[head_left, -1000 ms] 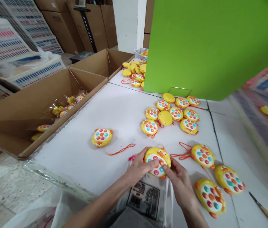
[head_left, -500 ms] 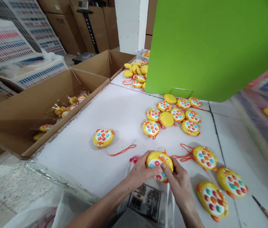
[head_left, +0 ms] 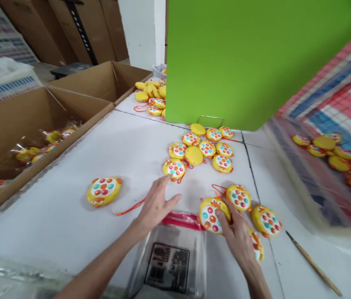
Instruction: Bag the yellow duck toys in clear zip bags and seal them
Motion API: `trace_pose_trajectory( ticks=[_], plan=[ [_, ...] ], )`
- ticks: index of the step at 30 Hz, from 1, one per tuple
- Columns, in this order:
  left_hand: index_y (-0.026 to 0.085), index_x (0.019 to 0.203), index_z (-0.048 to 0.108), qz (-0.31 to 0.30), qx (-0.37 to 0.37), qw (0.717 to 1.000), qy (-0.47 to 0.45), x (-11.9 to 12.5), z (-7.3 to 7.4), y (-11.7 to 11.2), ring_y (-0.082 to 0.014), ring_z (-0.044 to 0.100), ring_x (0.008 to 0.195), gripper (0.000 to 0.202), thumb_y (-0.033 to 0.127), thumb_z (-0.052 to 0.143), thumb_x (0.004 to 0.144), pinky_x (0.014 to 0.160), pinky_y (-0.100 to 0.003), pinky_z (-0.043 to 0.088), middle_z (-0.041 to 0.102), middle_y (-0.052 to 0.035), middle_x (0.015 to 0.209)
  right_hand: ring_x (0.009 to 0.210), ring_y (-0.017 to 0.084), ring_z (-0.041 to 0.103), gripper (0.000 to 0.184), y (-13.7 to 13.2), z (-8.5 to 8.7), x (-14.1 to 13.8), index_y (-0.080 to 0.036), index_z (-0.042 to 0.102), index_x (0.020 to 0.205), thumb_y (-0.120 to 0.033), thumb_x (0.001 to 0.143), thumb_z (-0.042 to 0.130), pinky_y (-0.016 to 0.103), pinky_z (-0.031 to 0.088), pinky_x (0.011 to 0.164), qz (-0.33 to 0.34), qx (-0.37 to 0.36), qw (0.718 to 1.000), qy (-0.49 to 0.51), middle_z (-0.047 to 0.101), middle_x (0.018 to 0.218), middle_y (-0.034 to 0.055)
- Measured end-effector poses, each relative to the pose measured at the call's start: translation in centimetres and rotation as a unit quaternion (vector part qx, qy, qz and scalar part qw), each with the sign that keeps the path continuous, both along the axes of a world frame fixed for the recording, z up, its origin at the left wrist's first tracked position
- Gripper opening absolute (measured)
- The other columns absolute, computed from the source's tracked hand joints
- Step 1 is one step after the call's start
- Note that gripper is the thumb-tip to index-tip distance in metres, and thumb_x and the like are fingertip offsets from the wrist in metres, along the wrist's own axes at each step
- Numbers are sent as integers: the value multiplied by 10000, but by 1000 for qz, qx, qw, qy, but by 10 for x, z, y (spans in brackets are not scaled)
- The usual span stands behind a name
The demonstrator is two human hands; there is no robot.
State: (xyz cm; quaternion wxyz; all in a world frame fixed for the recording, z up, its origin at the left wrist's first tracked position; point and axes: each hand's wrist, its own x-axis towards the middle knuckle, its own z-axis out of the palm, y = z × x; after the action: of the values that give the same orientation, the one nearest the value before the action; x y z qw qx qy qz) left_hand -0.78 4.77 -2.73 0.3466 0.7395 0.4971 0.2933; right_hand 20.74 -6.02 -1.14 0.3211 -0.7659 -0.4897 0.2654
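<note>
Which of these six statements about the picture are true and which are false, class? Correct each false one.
1. The right hand holds a yellow toy. True.
2. The left hand grips a toy too. False: its fingers are spread, with no toy in them.
3. A thin pointed tool lies to the right of the right hand. True.
4. The clear bag lies to the right of the tool. False: it lies to the left.
5. The near cardboard box holds toys in clear wrapping. True.
6. The upright board is blue. False: it is green.
</note>
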Motion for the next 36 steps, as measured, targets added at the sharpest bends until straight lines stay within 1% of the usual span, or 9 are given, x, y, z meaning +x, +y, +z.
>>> trace_pose_trajectory(
  ticks=[2,6,9,12,16,22,26,30,36],
  plan=[
    [177,1315,339,22,58,995,81,4,0,25,-288,400,1177,608,401,565,797,979,-433,340,453,-128,1264,853,262,599,483,-9,-1,23,-200,481,1239,-481,847,457,399,475,747,-20,-9,997,-73,638,999,84],
    [175,1315,350,60,20,988,142,23,-5,57,-310,428,1099,623,400,574,778,929,-434,353,481,-135,1191,1062,293,519,464,-19,2,39,-193,515,1192,-479,829,476,457,420,890,-66,71,983,-154,556,1153,115],
    [178,1288,393,80,-4,988,131,35,-11,67,-322,402,1102,572,377,560,778,924,-440,341,485,-136,1143,1002,261,554,400,-15,6,22,-222,547,1139,-466,823,514,413,456,854,-61,93,992,-63,575,1128,88],
    [182,1244,446,82,-24,991,105,36,-14,70,-322,431,1063,595,375,619,709,890,-440,371,501,-121,1072,917,233,589,341,0,2,-5,-220,570,1082,-446,829,530,370,490,793,-3,68,993,93,605,1069,82],
    [190,1215,465,81,-65,994,25,28,-16,60,-272,508,988,660,321,696,611,883,-411,402,519,-82,1042,974,246,586,415,28,-14,-39,-196,532,1137,-461,818,552,362,502,779,17,67,956,285,593,1129,116],
    [146,1173,461,25,-178,973,-145,21,-8,20,-192,619,848,472,299,593,746,711,-293,507,623,-72,1012,982,253,595,563,45,-24,-59,-190,460,1255,-528,811,537,327,532,680,-49,37,894,444,541,1226,120],
    [198,1257,415,-41,-245,929,-273,16,6,-7,-206,578,993,628,177,668,682,817,-290,488,572,-68,1181,990,252,584,495,39,-24,-56,-196,512,1207,-484,809,576,337,527,716,-39,45,885,462,594,1154,93],
    [191,1237,465,-72,-251,910,-323,15,14,-18,-225,503,1121,521,157,614,739,924,-313,435,506,-78,1273,938,237,602,378,33,-23,-54,-188,563,1118,-403,810,608,345,503,771,-4,79,879,470,634,1066,78],
    [210,1264,376,-32,-314,848,-425,13,14,-19,-227,576,1006,652,149,670,685,850,-348,476,555,-97,1185,894,240,611,339,32,-18,-59,-173,571,1013,-375,758,667,366,491,790,-11,86,884,459,656,971,76]
  ],
)
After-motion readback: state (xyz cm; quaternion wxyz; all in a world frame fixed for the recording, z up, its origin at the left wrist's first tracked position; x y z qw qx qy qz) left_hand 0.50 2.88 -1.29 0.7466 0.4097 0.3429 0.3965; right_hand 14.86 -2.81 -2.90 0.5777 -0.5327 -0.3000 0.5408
